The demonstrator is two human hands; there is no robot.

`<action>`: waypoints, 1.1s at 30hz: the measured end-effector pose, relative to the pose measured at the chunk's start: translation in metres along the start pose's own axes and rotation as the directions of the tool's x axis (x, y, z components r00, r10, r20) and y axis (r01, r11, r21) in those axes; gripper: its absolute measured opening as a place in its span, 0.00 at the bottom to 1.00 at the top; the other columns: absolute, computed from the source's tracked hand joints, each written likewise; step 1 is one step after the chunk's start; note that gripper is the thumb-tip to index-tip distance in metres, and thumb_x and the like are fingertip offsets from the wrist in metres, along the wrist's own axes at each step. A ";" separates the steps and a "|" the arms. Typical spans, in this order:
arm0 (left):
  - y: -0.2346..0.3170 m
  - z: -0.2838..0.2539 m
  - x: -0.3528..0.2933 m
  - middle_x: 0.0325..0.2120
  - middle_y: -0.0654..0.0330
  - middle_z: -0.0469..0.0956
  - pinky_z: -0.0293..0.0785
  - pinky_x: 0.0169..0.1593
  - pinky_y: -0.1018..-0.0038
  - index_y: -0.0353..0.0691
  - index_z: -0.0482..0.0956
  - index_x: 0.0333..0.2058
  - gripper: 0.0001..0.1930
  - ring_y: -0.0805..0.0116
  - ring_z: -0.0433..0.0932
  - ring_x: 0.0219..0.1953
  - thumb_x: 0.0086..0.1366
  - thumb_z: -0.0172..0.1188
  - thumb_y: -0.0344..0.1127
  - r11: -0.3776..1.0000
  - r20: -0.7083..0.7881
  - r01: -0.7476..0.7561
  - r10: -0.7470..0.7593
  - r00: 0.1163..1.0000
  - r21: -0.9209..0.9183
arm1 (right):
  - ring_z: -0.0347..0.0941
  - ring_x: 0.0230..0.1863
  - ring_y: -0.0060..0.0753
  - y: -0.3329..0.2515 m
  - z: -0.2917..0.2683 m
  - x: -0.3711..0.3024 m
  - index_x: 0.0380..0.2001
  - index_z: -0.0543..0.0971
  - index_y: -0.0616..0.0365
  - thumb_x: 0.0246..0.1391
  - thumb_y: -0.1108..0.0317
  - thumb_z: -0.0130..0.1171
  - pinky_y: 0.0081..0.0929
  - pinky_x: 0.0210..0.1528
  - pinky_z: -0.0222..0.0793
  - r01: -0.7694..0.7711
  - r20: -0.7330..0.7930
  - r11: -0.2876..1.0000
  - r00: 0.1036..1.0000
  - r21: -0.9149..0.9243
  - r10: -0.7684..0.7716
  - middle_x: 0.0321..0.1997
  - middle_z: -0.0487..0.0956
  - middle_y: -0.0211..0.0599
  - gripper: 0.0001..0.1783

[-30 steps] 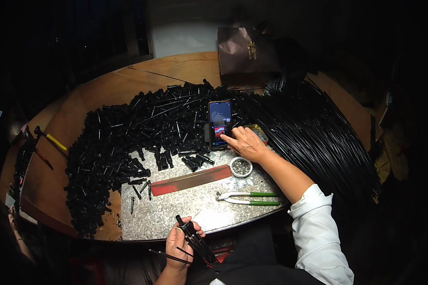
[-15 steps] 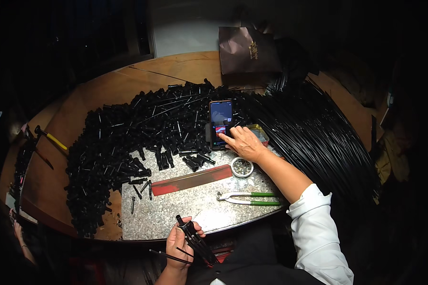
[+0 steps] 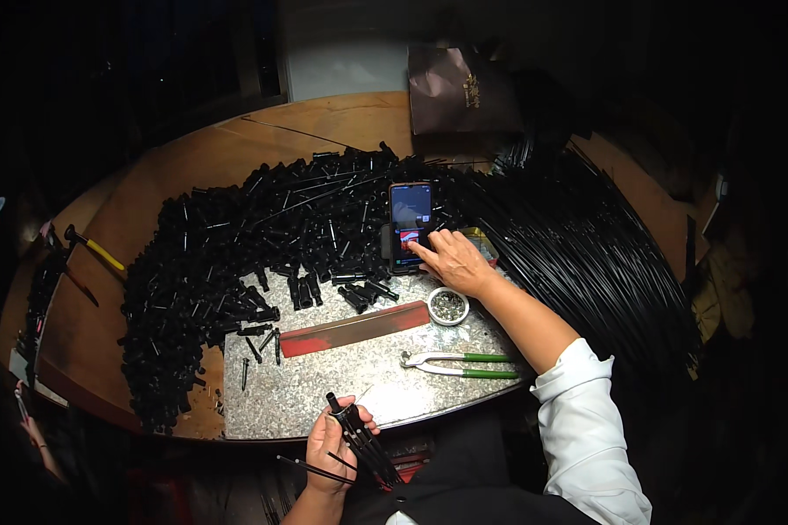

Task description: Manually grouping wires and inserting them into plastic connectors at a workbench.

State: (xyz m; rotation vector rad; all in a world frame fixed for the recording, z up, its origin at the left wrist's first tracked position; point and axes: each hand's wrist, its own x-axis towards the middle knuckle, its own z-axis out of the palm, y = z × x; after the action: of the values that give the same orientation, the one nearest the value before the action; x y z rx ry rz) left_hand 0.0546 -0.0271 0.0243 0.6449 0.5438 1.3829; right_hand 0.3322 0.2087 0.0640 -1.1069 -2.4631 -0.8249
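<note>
Low at the table's near edge, my left hand (image 3: 326,444) is closed around a black tubular hub with several thin black rods (image 3: 352,423); its round end points up and some rods stick out to the left, below the fingers. My right hand (image 3: 458,264) reaches forward to an upright smartphone (image 3: 410,206). Its index finger is stretched out onto the lower part of the lit screen, and the other fingers are loosely bent with nothing in them. The phone leans on a dark stand (image 3: 385,243).
Black tubular parts (image 3: 228,236) are heaped across the table's left and back. Long black rods (image 3: 587,254) lie at right. A red-and-brown bar (image 3: 355,330), a white bowl of small metal pieces (image 3: 447,306) and green-handled pincers (image 3: 460,365) rest on the speckled board (image 3: 324,385). A paper bag (image 3: 460,92) stands behind.
The view has shifted very slightly. My right index finger stays at the phone's screen, and my left hand keeps its hold on the hub with rods.
</note>
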 end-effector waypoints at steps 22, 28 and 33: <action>0.000 -0.001 0.003 0.34 0.51 0.73 0.72 0.44 0.68 0.34 0.65 0.49 0.18 0.62 0.74 0.36 0.70 0.40 0.42 0.998 0.008 0.030 -0.030 1.000 0.047 | 0.66 0.35 0.38 -0.078 -0.040 -0.001 0.47 0.72 0.55 0.51 0.59 0.56 0.33 0.37 0.65 0.105 0.009 0.951 0.994 0.292 -0.112 0.34 0.68 0.39 0.21; 0.002 -0.002 0.003 0.35 0.52 0.73 0.72 0.45 0.68 0.33 0.64 0.51 0.20 0.64 0.74 0.37 0.70 0.39 0.43 0.996 0.010 0.042 -0.042 0.999 0.073 | 0.68 0.36 0.42 -0.093 -0.038 0.009 0.46 0.71 0.57 0.51 0.62 0.57 0.35 0.36 0.67 0.061 0.061 0.919 0.994 0.390 -0.092 0.37 0.68 0.42 0.19; 0.004 -0.003 0.003 0.36 0.54 0.73 0.71 0.47 0.72 0.30 0.64 0.52 0.21 0.68 0.73 0.38 0.70 0.40 0.42 0.999 0.052 0.047 -0.048 0.997 0.020 | 0.70 0.36 0.43 -0.099 -0.026 0.032 0.44 0.71 0.59 0.51 0.64 0.57 0.35 0.36 0.69 -0.019 0.016 0.879 1.000 0.476 0.014 0.37 0.67 0.44 0.18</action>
State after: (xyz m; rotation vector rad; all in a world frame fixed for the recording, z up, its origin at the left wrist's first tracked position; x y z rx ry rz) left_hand 0.0507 -0.0231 0.0250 0.6778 0.5275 1.3139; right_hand 0.2374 0.1581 0.0633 -0.9421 -2.4647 -0.1754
